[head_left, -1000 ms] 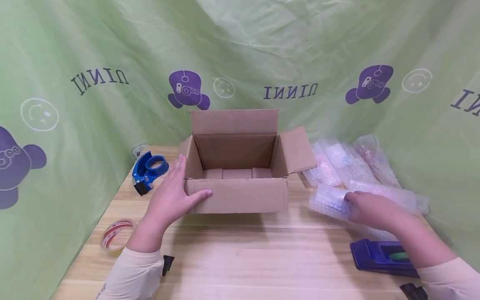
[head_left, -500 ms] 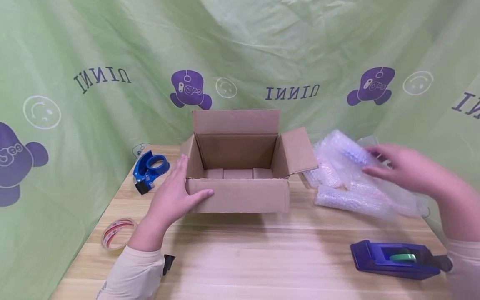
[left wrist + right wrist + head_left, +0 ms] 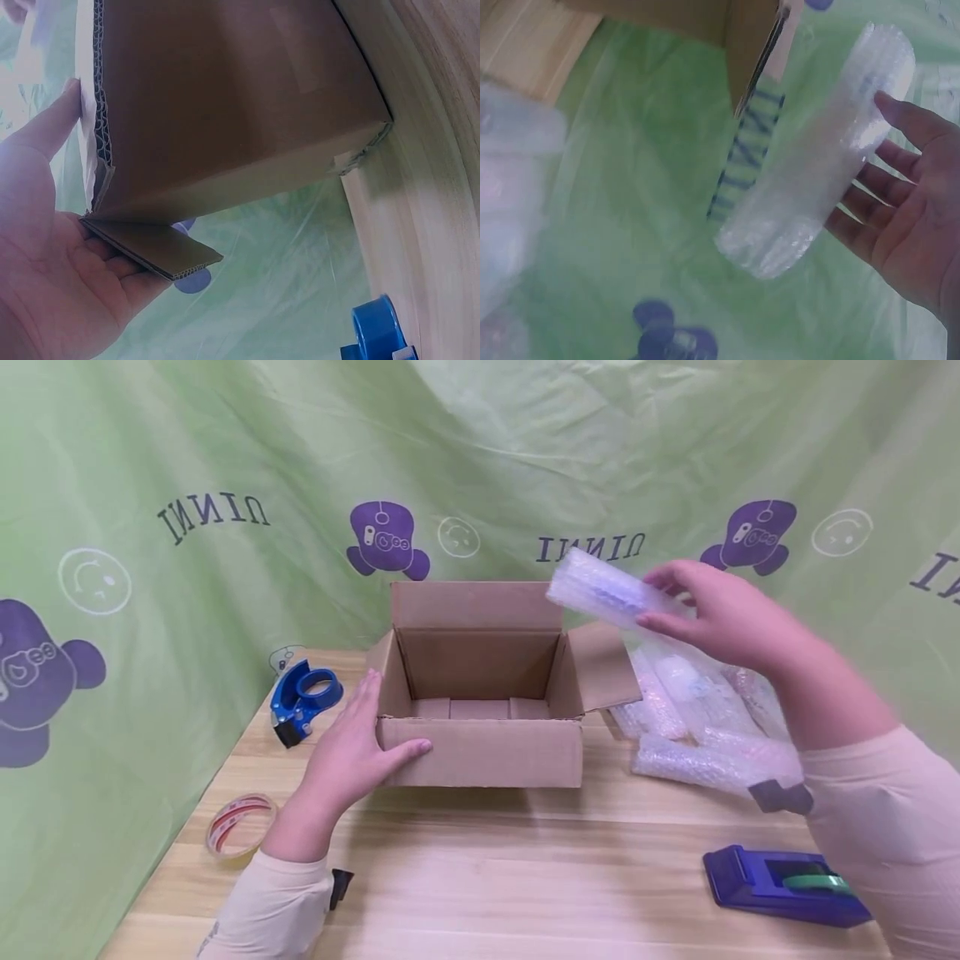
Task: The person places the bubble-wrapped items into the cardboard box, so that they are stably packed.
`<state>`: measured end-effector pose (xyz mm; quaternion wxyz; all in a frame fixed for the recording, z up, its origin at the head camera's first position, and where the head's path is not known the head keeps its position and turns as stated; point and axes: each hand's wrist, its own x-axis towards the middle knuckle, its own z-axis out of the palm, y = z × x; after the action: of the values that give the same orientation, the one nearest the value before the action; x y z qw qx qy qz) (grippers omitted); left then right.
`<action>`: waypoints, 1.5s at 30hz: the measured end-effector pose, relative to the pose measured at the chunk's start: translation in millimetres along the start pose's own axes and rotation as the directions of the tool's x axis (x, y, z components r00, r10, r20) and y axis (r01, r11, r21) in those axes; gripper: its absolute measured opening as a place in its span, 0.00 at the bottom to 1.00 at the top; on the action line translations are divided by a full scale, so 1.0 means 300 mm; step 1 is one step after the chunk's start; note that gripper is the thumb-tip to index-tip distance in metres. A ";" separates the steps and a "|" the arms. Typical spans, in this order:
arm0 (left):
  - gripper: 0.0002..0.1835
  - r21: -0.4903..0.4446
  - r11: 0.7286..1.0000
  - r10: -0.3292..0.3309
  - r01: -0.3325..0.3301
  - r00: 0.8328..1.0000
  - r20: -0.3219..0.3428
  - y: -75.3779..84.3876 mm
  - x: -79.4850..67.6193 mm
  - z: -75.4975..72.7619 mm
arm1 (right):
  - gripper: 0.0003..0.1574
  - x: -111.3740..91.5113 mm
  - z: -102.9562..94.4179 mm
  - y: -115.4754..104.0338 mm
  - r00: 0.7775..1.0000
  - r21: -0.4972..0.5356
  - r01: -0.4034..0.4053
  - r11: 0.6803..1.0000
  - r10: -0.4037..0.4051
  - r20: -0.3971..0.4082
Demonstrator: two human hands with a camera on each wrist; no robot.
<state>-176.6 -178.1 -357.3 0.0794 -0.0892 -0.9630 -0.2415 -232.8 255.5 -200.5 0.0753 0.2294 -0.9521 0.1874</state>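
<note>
1. Head view: the bubble-wrap roll [image 3: 600, 592] is held up at the right rear of the box [image 3: 480, 664]. Its free end points left and slightly up; its long axis slopes down rightward to the right grip [image 3: 723, 614].
2. The right grip is grasping the roll, thumb on one side, fingers on the other. From the right wrist, the axis runs diagonally, upper right to lower left; a faint bluish mark on the roll is too blurred to read.
3. The left grip [image 3: 348, 756] is unclenched, resting on the box's front left corner, thumb across the front flap [image 3: 510, 756], fingers straight.
4. Right of the box, more wraps [image 3: 697, 702] lie on the surface [image 3: 480, 893]; nearer the person, a purple dispenser [image 3: 772, 893] carries green tape.
5. Left of the box sits a blue dispenser [image 3: 288, 697]; nearer the person, a tape ring [image 3: 217, 831] with red-and-white print, illegible.
6. Behind the box, the green curtain [image 3: 487, 460] bears reversed lettering, apparently "UINNI", purple figures and smiley faces.
</note>
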 end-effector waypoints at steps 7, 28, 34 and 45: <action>0.67 0.001 1.000 -0.003 0.003 1.000 0.002 0.000 -0.001 0.002 | 0.33 0.147 0.066 -0.105 0.991 -0.015 0.127 0.992 -0.127 -0.037; 0.67 0.006 1.000 -0.005 0.005 1.000 -0.002 0.000 0.006 0.001 | 0.29 0.379 0.376 -0.250 0.976 -0.121 0.216 0.969 -0.210 0.060; 0.67 0.006 1.000 -0.006 0.006 1.000 0.002 0.001 0.006 -0.002 | 0.28 0.385 0.444 -0.268 0.975 -0.165 0.220 0.961 -0.211 0.075; 0.67 0.009 1.000 0.004 -0.004 1.000 -0.005 -0.001 0.008 -0.002 | 0.27 0.377 0.541 -0.270 0.973 -0.221 0.227 0.948 -0.214 0.084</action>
<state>-178.8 -178.3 -356.4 0.0826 -0.0899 -0.9638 -0.2370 -304.4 78.7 -297.5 0.0935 0.3297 -0.9375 0.0600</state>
